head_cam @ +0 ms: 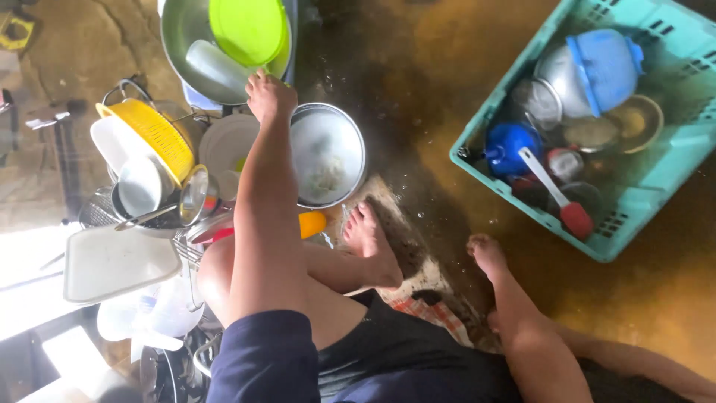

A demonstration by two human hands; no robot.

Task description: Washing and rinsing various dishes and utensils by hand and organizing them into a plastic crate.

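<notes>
My left hand (268, 97) reaches forward, fingers curled, to the near rim of a large metal basin (179, 45). In the basin lie a lime-green plastic lid (246, 30) and a translucent white container (216, 63). My fingertips touch where the lid's edge and the container meet; which one they grip is hidden. Just right of my forearm stands a round steel pot (328, 153) with whitish scraps inside. My right hand is out of view. My bare feet (369, 242) rest on the wet floor.
At left a heap of washed things: yellow colander (153, 134), white bowls, a steel ladle, a white tray (112, 261), a wire rack. At right a teal crate (634, 201) holds a blue kettle, blue lid, metal pots and a red-handled spatula. The floor between is wet, dark concrete.
</notes>
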